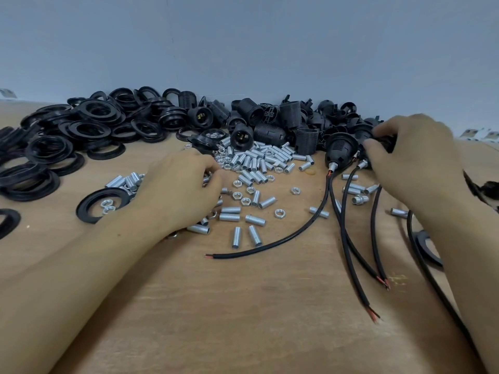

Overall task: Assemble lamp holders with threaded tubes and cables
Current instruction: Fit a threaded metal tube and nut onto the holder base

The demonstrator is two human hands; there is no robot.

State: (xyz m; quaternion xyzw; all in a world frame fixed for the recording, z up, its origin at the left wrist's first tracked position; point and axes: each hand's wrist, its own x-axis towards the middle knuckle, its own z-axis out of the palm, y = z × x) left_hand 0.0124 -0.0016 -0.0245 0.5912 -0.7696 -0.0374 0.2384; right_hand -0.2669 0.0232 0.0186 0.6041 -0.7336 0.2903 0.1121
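Both hands (fingers curled) reach among threaded tubes.

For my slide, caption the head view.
Left hand picks among threaded tubes while right hand grips a cabled lamp holder.

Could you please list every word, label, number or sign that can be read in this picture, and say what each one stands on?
No text can be read here.
Pale printed slips at the wall's foot, left and right: marks too small and blurred.
Black plastic lamp holders, silver threaded metal tubes, black cables: no lettering shows.
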